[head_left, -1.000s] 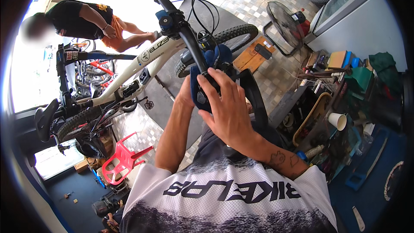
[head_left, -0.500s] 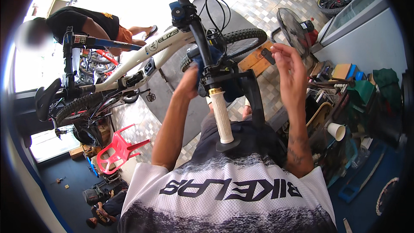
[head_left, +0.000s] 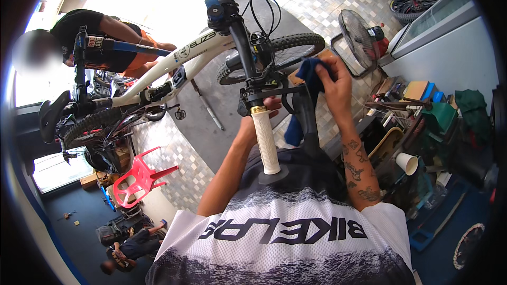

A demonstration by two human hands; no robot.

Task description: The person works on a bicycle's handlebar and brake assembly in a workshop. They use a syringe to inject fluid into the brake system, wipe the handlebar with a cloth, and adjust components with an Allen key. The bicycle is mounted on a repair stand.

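Observation:
A white-framed mountain bike (head_left: 174, 60) hangs in front of me, its black handlebar (head_left: 240, 37) running toward my chest and ending in a white grip (head_left: 264, 142). My left hand (head_left: 270, 104) wraps the bar just above that grip, by the brake clamp, and is mostly hidden behind it. My right hand (head_left: 334, 82) is raised to the right of the bar, closed on a blue cloth (head_left: 309, 69) that hangs down behind a black lever. The knobby front tyre (head_left: 288, 50) sits beyond both hands.
A floor fan (head_left: 359, 34) stands at the upper right. The cluttered bench on the right carries a paper cup (head_left: 407, 162). A red plastic chair (head_left: 140, 177) stands lower left. One person bends at the upper left (head_left: 100, 34); another sits lower left (head_left: 127, 245).
Both hands were clasped over the bar end a second ago. My right hand has lifted off and moved right with the blue cloth, uncovering the white grip. My left hand stays on the bar.

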